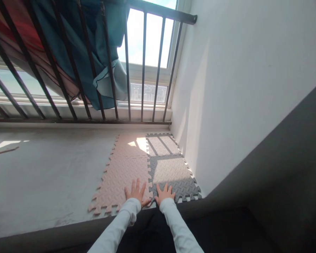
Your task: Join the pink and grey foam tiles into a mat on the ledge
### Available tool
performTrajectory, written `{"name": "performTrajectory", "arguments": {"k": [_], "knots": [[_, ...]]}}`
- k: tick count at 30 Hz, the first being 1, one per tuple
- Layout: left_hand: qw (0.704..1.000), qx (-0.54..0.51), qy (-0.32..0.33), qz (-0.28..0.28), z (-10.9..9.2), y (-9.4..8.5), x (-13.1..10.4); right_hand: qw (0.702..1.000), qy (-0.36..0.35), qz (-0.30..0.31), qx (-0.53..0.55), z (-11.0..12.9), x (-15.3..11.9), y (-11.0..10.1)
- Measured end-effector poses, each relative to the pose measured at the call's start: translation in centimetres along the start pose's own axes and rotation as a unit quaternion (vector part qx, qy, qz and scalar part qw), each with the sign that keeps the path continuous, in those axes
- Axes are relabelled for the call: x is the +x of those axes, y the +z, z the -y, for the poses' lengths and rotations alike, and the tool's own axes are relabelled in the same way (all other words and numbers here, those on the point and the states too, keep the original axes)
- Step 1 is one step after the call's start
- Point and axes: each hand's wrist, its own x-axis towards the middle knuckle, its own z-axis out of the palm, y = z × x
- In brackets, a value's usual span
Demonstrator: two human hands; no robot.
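both hands flat, palms down, fingers spread, gripping nothing. left hand [136, 193] rests on the pink foam mat tile [121, 182], near its right edge. right hand [165, 194] rests on the grey foam mat tile [173, 175], near its left edge. the hands lie just beside each other, one each side of the toothed seam [149, 175] where the two tiles interlock.

the seam runs straight away from the person, toward the window. that is the long axis here: it starts between the thumbs and goes forward. each hand is about equally near to it; the left thumb looks to touch or nearly touch the joint at the near end, cannot tell for certain.

beyond the near pair lie two more tiles: a far pink tile [129, 144] and a far grey tile [163, 144], both in a sunlit patch crossed by bar shadows. all four sit together as one block on the concrete floor [47, 175], pushed up against the white wall [239, 88] on the right. the grey tiles touch or nearly touch the wall foot.

ahead, a black railing [144, 70] stands before the window [147, 38]. teal cloth [94, 52] hangs behind the bars, upper left. white sleeves [116, 228] cover both arms. a dark ledge [252, 196] runs along the near edge under the wrists.
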Motion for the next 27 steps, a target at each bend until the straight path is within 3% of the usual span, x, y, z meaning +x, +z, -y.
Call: {"name": "performTrajectory", "arguments": {"k": [8,15,19,24,27], "knots": [[1.0,-0.009,0.001,0.009,0.2,-0.2,0.0,1.0,-0.025,0.014,-0.009,-0.6,-0.9,-1.1],[1.0,-0.003,0.004,0.0,0.3,0.2,0.1,0.992,-0.122,0.0,-0.028,-3.7,-1.4,0.8],[1.0,-0.001,0.002,0.004,0.4,0.1,0.1,0.989,-0.136,0.021,-0.051,-4.7,-1.8,1.3],[1.0,0.001,-0.001,0.012,0.2,-0.3,-0.2,0.998,-0.046,0.042,-0.02,-6.2,-2.2,0.8],[1.0,-0.004,-0.002,0.015,0.1,-0.5,-0.3,0.999,0.007,0.009,-0.042,-8.0,-2.7,0.6]]}}
